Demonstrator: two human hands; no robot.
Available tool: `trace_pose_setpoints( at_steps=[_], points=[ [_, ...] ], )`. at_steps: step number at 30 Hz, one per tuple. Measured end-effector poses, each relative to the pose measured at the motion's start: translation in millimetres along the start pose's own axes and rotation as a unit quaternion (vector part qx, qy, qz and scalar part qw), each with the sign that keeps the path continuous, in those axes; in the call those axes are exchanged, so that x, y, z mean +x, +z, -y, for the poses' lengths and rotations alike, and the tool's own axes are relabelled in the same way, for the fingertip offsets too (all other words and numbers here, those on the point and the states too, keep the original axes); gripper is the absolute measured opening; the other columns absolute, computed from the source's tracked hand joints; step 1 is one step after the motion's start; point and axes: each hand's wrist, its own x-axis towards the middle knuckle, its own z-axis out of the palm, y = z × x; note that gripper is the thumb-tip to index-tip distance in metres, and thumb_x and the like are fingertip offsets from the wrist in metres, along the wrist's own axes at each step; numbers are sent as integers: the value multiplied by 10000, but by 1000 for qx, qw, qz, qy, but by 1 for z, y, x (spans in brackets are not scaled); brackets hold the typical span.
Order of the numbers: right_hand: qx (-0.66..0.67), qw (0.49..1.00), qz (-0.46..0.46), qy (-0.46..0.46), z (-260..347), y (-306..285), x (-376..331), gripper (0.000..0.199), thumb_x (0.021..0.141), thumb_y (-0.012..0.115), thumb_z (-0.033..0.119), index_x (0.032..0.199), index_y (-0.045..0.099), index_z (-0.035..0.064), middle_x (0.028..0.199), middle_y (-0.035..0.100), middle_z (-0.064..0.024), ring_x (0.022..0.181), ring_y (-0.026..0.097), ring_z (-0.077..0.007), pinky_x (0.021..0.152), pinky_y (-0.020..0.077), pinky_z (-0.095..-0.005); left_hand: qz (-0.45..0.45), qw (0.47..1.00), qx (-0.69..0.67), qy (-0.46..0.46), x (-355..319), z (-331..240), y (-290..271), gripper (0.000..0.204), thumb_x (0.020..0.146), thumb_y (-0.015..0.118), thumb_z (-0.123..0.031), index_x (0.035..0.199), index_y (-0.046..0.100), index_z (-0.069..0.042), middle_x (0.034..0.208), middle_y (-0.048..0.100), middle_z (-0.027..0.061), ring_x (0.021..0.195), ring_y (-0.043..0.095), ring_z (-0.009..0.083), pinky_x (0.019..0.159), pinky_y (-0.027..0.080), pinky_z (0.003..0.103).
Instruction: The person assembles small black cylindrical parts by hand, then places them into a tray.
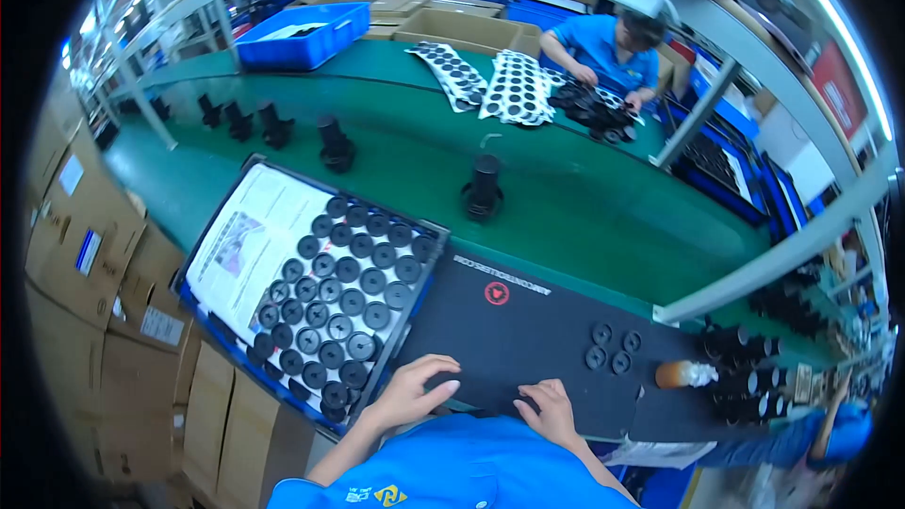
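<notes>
My left hand (418,389) hovers over the near edge of a black mat (500,349), thumb and fingers apart, with nothing in it. A little to its right, my right hand (549,409) is also open and holds nothing. Several round black discs (345,301) lie in rows on paper in a blue tray (209,319), left of my left hand. A small group of black discs (621,361) rests on the mat, to the right of my right hand. Beyond the mat, a black cylindrical part (485,190) stands upright on the green surface.
More black cylindrical parts (334,143) stand along the green conveyor (396,113). Across it, a co-worker (608,52) handles black pieces beside white sheets of discs (517,87). An orange-and-white bottle-like object (686,374) lies at right. Cardboard boxes (94,217) are stacked at left.
</notes>
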Motion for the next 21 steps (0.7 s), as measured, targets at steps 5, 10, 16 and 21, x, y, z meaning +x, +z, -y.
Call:
trace_pose_setpoints(
  at_steps=[5,10,16,21],
  points=[
    [-35,992,-66,105,-29,-30,-41,209,720,695,103,921,665,55,836,654,-45,795,532,-210,742,453,-290,161,987,1,-25,37,4,48,167,858,561,-79,993,631,-9,1046,632,92,870,596,207,753,458,281],
    [-46,975,-126,176,-76,-58,-76,197,719,683,108,909,662,61,807,648,-44,794,540,-212,743,457,-301,158,986,7,-50,69,5,91,165,889,538,-100,957,645,5,1015,640,89,804,575,180,695,442,265],
    [-103,952,-193,214,-152,-108,-47,317,723,667,114,1030,619,49,957,625,-91,875,546,-269,833,445,-335,145,983,5,-112,80,10,134,185,909,535,-122,966,648,11,997,642,88,776,563,168,683,437,260],
    [-172,935,-156,269,-198,-115,6,506,729,674,173,1187,514,29,1080,577,-143,946,548,-333,876,443,-381,130,982,30,-134,81,-4,155,206,920,533,-144,978,647,16,986,642,88,765,557,159,681,438,254]
  ],
)
